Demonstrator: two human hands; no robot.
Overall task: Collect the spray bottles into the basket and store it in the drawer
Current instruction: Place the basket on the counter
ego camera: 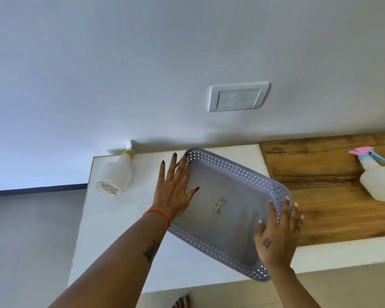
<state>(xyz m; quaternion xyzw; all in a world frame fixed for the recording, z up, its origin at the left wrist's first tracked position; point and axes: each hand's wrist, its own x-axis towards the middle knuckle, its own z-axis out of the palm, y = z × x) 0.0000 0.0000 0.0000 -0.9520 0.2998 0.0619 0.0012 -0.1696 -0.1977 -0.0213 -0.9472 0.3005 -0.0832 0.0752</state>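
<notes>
A shallow grey-lilac perforated basket point(238, 172) lies empty on the white counter point(111, 230), turned at an angle. My left hand point(176, 190) lies flat on its left rim, fingers spread. My right hand point(278, 232) grips its near right rim. A white spray bottle with a yellow collar point(116, 174) lies on its side at the counter's far left, nozzle toward the wall. A second white spray bottle with a pink and blue trigger head point(378, 181) lies on the wooden surface at the right edge. No drawer is in view.
A wooden top point(320, 196) adjoins the white counter on the right. A white switch plate point(238, 96) is on the wall behind. Grey floor lies to the left, and a bare foot point(182, 302) shows below the counter's front edge.
</notes>
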